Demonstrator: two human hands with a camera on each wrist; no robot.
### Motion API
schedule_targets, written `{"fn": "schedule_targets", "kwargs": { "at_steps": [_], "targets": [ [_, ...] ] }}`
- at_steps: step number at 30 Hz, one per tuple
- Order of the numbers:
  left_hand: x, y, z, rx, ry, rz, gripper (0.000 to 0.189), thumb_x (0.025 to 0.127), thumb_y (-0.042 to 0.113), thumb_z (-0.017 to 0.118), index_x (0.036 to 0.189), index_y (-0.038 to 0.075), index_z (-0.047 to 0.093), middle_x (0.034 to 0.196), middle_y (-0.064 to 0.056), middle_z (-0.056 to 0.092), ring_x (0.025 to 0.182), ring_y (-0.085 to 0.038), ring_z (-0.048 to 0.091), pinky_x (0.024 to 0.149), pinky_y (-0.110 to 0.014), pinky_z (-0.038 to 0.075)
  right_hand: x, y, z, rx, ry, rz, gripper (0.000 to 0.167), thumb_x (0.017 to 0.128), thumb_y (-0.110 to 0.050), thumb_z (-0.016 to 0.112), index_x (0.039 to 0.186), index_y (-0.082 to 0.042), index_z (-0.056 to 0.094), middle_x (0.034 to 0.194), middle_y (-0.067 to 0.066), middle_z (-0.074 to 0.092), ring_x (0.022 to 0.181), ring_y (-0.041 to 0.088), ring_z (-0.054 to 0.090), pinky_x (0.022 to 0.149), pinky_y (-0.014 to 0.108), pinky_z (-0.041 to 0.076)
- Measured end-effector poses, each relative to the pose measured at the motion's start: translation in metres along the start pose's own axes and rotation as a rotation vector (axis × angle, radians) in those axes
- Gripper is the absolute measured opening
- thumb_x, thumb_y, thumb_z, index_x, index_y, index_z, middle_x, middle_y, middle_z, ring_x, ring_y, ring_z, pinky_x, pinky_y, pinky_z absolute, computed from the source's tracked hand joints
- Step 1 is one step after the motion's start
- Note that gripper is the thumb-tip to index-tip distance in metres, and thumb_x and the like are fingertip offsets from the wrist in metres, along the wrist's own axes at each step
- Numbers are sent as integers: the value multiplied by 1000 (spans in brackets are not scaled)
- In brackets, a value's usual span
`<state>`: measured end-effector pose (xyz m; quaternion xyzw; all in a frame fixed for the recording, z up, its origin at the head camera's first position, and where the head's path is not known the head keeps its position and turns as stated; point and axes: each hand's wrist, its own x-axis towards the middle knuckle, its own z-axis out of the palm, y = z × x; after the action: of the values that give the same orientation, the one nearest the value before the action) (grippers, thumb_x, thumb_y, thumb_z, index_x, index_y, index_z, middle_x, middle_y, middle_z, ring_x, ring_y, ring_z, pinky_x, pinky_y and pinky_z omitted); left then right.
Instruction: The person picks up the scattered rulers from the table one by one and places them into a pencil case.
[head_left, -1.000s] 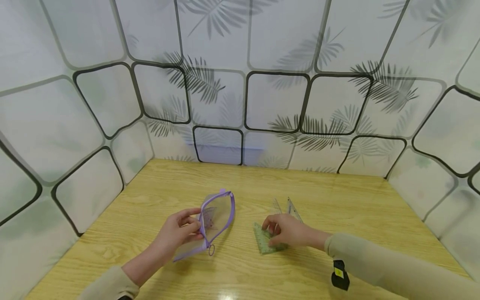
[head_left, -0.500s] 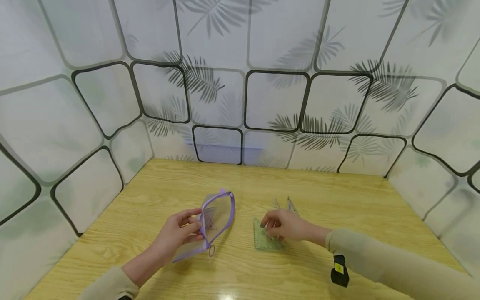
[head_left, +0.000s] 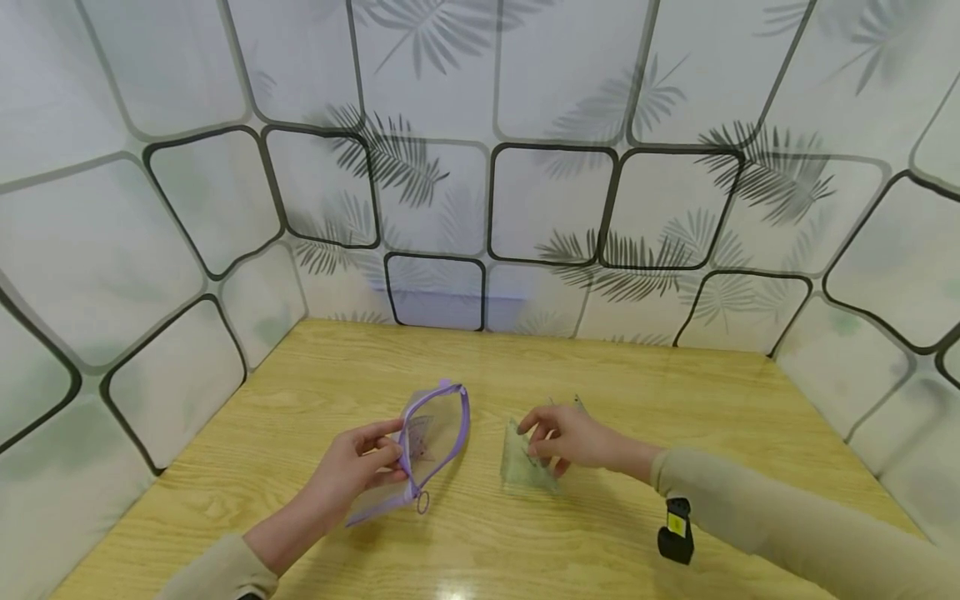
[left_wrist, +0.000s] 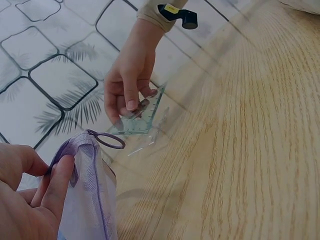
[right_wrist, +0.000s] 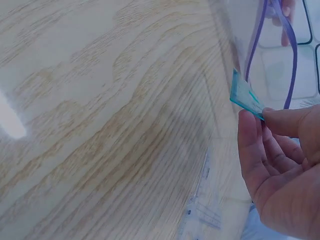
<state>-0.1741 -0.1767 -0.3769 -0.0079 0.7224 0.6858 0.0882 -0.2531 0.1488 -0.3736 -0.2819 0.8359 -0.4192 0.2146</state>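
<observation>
My left hand (head_left: 360, 458) pinches the near side of a see-through pouch (head_left: 442, 425) with a purple zip edge, its mouth spread wide. Inside lies a clear drawing piece with purple markings (head_left: 418, 435). A ring pull (left_wrist: 109, 140) hangs from the zip in the left wrist view. To the right, my right hand (head_left: 573, 435) pinches a green see-through set square (head_left: 522, 467) between thumb and fingers. The right wrist view shows this set square (right_wrist: 244, 95) nearly edge-on, tilted above the table. Fingers cover part of it in the head view.
Clear rulers or set squares (head_left: 580, 403) lie on the wooden table (head_left: 480, 542) behind my right hand, mostly hidden by it; the right wrist view shows their printed markings (right_wrist: 200, 215). Patterned cloth (head_left: 555, 200) encloses the table at the back and both sides.
My right hand has moved slightly left and away from me, raising and turning the green set square. The left hand and the pouch have stayed in place.
</observation>
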Motion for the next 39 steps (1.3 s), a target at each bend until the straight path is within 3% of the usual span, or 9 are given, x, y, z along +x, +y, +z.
{"fn": "schedule_targets", "kwargs": {
  "at_steps": [13, 30, 39],
  "targets": [
    [1, -1, -1, -2, -15, 1, 52, 97, 4, 53, 146, -9, 39, 91, -1, 57, 83, -10, 62, 76, -21, 62, 15, -20, 0, 162, 13, 120, 40, 97, -12, 61, 135, -1, 55, 100, 12, 65, 80, 17, 62, 65, 34, 63],
    [0, 1, 0, -7, -26, -2, 53, 97, 3, 53, 146, -11, 37, 91, 0, 57, 83, -9, 61, 77, -21, 62, 37, -37, 4, 177, 21, 143, 41, 97, -7, 60, 137, 0, 51, 102, 13, 65, 80, 17, 63, 67, 35, 63],
    [0, -2, 2, -26, -67, 7, 55, 97, 4, 54, 147, -11, 35, 92, 1, 54, 86, -8, 61, 79, -20, 61, 47, -41, 4, 184, -3, 144, 40, 97, -4, 59, 136, 1, 50, 102, 14, 66, 80, 18, 64, 66, 32, 63]
  ]
}}
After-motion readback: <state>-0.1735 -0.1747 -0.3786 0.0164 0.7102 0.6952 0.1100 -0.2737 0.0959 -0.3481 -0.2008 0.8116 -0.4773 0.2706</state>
